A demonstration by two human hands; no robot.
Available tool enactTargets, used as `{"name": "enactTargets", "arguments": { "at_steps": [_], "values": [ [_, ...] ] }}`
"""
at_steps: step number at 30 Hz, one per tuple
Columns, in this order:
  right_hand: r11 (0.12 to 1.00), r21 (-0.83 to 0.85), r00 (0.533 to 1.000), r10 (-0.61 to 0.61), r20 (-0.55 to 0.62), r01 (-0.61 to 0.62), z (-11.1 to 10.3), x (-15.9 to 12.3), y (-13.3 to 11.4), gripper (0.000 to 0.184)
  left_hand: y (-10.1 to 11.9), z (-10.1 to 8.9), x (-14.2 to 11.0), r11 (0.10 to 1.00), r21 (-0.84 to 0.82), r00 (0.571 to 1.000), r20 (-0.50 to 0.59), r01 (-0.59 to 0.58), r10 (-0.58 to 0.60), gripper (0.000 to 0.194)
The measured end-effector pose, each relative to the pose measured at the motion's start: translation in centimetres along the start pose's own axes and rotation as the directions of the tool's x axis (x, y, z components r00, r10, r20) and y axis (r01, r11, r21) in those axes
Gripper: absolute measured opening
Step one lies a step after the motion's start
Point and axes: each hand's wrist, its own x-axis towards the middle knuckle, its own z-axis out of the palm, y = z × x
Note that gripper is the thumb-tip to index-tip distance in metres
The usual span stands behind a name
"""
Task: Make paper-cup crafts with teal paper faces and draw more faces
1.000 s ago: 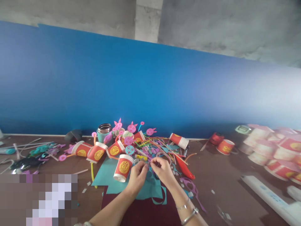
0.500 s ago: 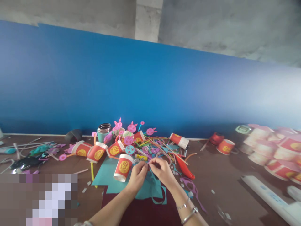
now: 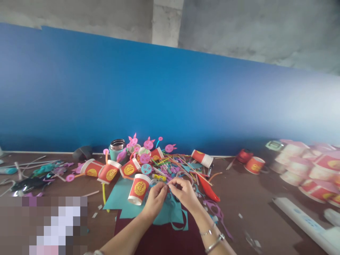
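My left hand (image 3: 156, 198) and my right hand (image 3: 183, 191) meet fingertip to fingertip above the teal paper (image 3: 138, 214). Both are closed in a pinch, and whatever lies between the fingers is too small to make out. Just left of my left hand a red and white paper cup (image 3: 139, 189) with a gold emblem rests on the teal paper, slightly tilted. Behind my fingers lies a yellow glue stick (image 3: 159, 177). A round teal paper face (image 3: 146, 169) shows beyond the cup. A curled teal paper strip (image 3: 178, 226) hangs below my hands.
More decorated cups (image 3: 110, 171) and pink paper faces (image 3: 149, 143) crowd the back, near an open thermos (image 3: 117, 150). A red-handled tool (image 3: 209, 189) lies right of my hands. Stacked cups (image 3: 300, 166) and a white power strip (image 3: 300, 221) are at far right. A blue partition (image 3: 170, 95) stands behind.
Hardly anything differs. Both hands keep the same pinch in the same spot, with only a slight shift of the fingers. The view has moved a touch.
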Motion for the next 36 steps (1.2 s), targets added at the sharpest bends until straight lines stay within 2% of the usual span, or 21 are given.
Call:
{"name": "enactTargets", "arguments": {
  "at_steps": [12,14,19,24,26,29,32,36],
  "values": [
    [0.998,0.022,0.998,-0.059,-0.014,0.059,0.5,-0.1,0.0,0.013,-0.2,0.1,0.1,1.0,0.001,0.998,-0.061,0.0,0.0,0.025],
    [0.999,0.047,1.0,-0.01,-0.011,0.011,0.5,-0.1,0.0,0.012,-0.1,0.1,0.1,1.0,0.0,0.998,-0.065,0.001,-0.001,0.024],
    [0.946,0.219,0.97,0.242,0.013,-0.239,0.7,0.0,0.2,0.017,0.5,0.1,0.0,1.0,-0.004,0.997,-0.076,0.002,-0.003,0.023],
    [0.867,0.423,0.952,0.304,-0.028,-0.265,0.6,0.2,0.5,0.018,0.9,0.2,-0.2,1.0,0.018,0.996,-0.09,-0.015,0.017,0.02],
    [0.843,0.462,0.945,0.325,-0.035,-0.274,0.4,0.3,0.7,0.021,0.9,0.2,-0.3,0.997,0.075,0.995,-0.1,-0.022,0.03,0.018],
    [0.842,0.449,0.937,0.349,-0.029,-0.3,0.2,0.5,1.2,0.027,1.2,0.5,-0.5,0.951,0.308,0.991,-0.122,-0.008,0.048,0.016],
    [0.862,0.41,0.933,0.353,-0.065,-0.298,0.2,0.7,1.7,0.028,2.7,0.9,-1.1,0.829,0.554,0.984,-0.094,-0.074,0.15,0.014],
    [0.902,0.348,0.942,0.313,-0.123,-0.254,0.4,0.8,2.2,0.026,5.8,0.5,-2.1,0.674,0.704,0.957,0.029,-0.224,0.288,0.021]
  ]
}}
